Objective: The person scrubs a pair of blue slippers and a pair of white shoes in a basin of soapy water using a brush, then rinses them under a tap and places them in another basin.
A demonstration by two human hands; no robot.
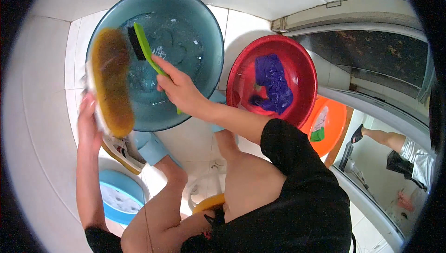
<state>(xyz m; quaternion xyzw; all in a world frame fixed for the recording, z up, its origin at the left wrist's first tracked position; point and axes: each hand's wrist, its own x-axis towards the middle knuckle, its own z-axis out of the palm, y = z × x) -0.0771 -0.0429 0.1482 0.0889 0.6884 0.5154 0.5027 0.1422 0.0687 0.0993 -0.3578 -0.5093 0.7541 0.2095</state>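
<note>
My left hand point(89, 124) grips a white shoe point(93, 89) by its side, slightly blurred. The shoe is tilted so that its yellow-brown rubber sole point(113, 82) faces my right hand. In my right hand point(183, 90) is a green-handled scrub brush point(144, 45). Its black bristles point toward the sole, with a small gap between them. Both are above a large teal basin point(205, 61) holding water. Just below my left hand, a second shoe point(122, 153) with a tan sole edge rests beside my blue slipper point(151, 148).
At right stands a red basin point(240, 64) with wet purple cloth point(273, 82). Behind it is an orange basin point(336, 124) holding cloths. A light-blue basin point(122, 179) of sudsy water sits lower left. Tiled walls point(45, 78) and a glass door frame point(376, 106) bound the space; a person's leg point(383, 136) shows beyond.
</note>
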